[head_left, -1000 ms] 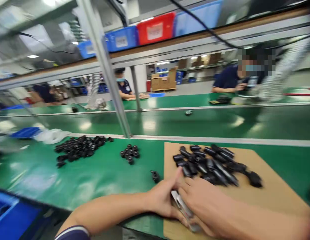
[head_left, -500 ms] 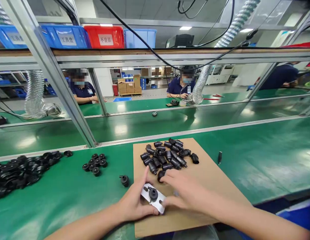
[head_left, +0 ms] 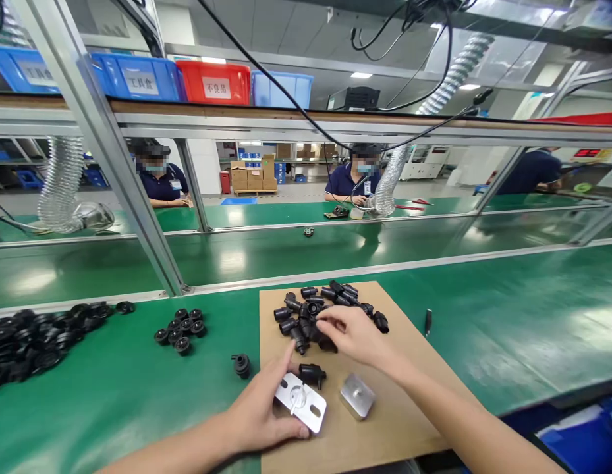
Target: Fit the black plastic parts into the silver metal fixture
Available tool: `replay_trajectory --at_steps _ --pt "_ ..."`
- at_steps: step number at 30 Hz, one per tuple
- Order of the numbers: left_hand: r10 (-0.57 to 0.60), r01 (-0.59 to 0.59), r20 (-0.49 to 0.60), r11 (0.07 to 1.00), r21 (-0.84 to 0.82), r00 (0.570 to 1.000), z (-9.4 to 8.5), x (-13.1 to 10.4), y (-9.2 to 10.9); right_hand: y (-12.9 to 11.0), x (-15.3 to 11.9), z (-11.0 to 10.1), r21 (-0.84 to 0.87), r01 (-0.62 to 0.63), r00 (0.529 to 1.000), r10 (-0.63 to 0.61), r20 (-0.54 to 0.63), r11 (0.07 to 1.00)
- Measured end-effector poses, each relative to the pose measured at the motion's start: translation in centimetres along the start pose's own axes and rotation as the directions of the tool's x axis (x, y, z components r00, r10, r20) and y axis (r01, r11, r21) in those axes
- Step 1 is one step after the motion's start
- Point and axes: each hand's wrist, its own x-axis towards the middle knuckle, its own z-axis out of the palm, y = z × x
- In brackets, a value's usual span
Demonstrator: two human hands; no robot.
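My left hand [head_left: 259, 408] is closed around the edges of a silver metal plate [head_left: 302, 403] with two slots and a round recess in its middle. Over a pile of black plastic fittings [head_left: 306, 322], my right hand [head_left: 352, 332] has its thumb and fingers pinched together. What lies between those fingertips, if anything, is hidden. One black fitting [head_left: 312, 375] rests apart from the pile, just behind the plate. To the right of the plate, a square metal block [head_left: 358, 395] with a small stud on top sits on the cardboard sheet [head_left: 409, 421].
Left of the cardboard, a single black part [head_left: 241, 366] stands on the green mat [head_left: 138, 395]. Farther left are a small cluster of round black parts [head_left: 181, 329] and a large heap [head_left: 43, 336]. A black-handled tool [head_left: 428, 321] lies right. Co-workers sit behind the metal frame [head_left: 138, 217].
The round black part that sat on the metal plate is off it. My right hand has moved from beside the plate up to the pile, uncovering the metal block.
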Motion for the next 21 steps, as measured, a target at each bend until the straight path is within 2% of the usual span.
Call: replay_trajectory --at_steps 2,4,5,7,10,13,14,16,19,21 --pt "0.064 -0.065 0.025 0.997 0.029 0.998 -0.1 0.1 -0.1 0.6 1.5 0.3 -0.023 -0.02 0.999 0.019 -0.035 1.0" --pt "0.122 -0.124 0.044 0.991 0.042 0.992 -0.3 0.2 -0.1 -0.2 2.7 1.5 -0.044 0.082 0.996 -0.084 -0.04 0.996" --pt "0.136 -0.139 0.056 0.989 0.05 0.989 -0.5 0.2 -0.1 -1.2 3.1 2.4 -0.045 0.153 0.988 -0.153 -0.005 0.987" --pt "0.124 -0.13 0.082 0.988 0.078 0.989 -0.8 0.2 0.0 -3.9 3.9 4.5 -0.032 0.27 0.955 -0.264 0.135 0.962" --pt "0.06 -0.077 0.163 0.992 0.1 0.985 -1.4 0.1 0.6 -7.8 5.2 7.9 -0.062 0.371 0.875 -0.327 0.357 0.927" --pt "0.09 -0.108 0.225 0.992 0.07 0.97 -2.0 0.1 1.3 -9.5 6.7 10.0 -0.048 0.398 0.817 -0.331 0.472 0.916" --pt "0.115 -0.133 0.221 0.989 0.068 0.969 -2.1 0.1 1.5 -9.4 7.2 10.1 -0.033 0.391 0.816 -0.329 0.475 0.92" --pt "0.14 -0.158 0.199 0.984 0.077 0.97 -2.2 0.2 1.6 -8.6 8.0 9.5 0.039 0.326 0.849 -0.311 0.427 0.944" --pt "0.116 -0.132 0.174 0.988 0.078 0.978 -2.1 0.2 1.1 -6.1 8.4 6.8 0.213 0.142 0.927 -0.205 0.314 0.967" --pt "0.109 -0.118 0.13 0.991 0.06 0.985 -1.7 0.1 0.5 -4.4 8.0 4.6 0.297 0.016 0.954 -0.104 0.282 0.955"
